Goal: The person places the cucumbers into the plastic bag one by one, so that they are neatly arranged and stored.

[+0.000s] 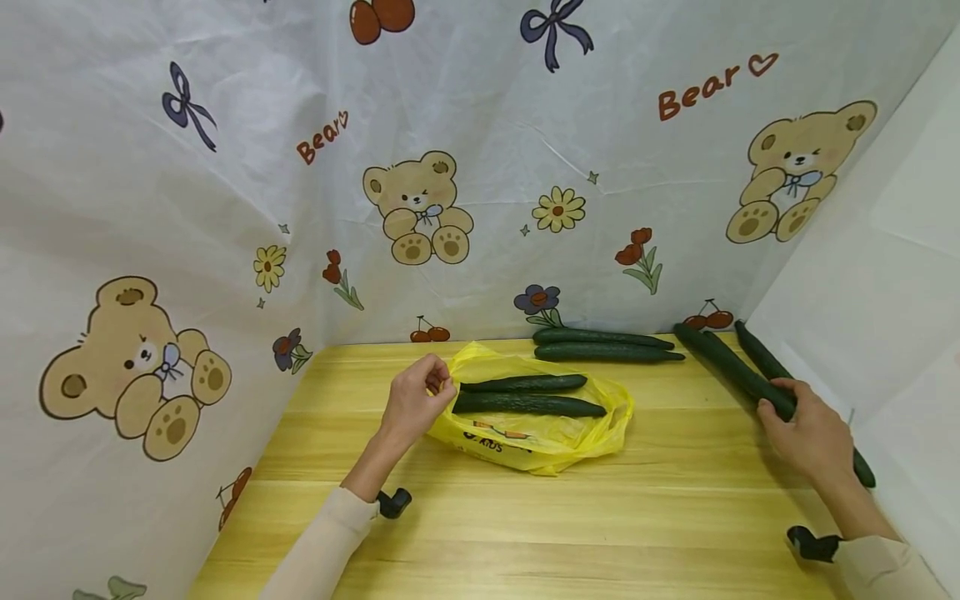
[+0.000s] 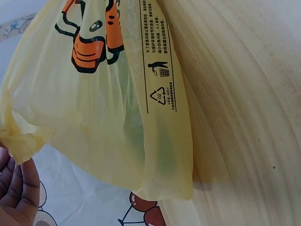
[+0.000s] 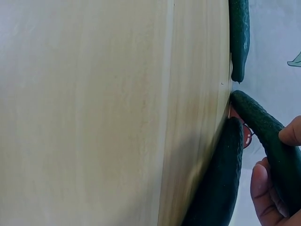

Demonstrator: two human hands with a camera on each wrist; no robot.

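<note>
My left hand (image 1: 411, 402) pinches the left edge of a yellow plastic bag (image 1: 555, 457); in the left wrist view, fingers (image 2: 19, 188) hold a gathered corner of the bag (image 2: 94, 132). Two dark green cucumbers (image 1: 528, 405) lie inside the bag's open mouth. At the right, my right hand (image 1: 810, 429) grips the near end of a cucumber (image 1: 738, 371), thumb on one side and fingers on the other. The right wrist view shows this held cucumber (image 3: 263, 126) slanting beside another one (image 3: 216, 179). A further cucumber (image 1: 865, 468) passes under or behind the right hand.
Two more cucumbers (image 1: 609, 353) lie side by side at the back of the wooden table (image 1: 480, 533), behind the bag. A printed bear sheet (image 1: 495, 125) covers the back and left walls. A white wall (image 1: 892, 275) stands close at the right.
</note>
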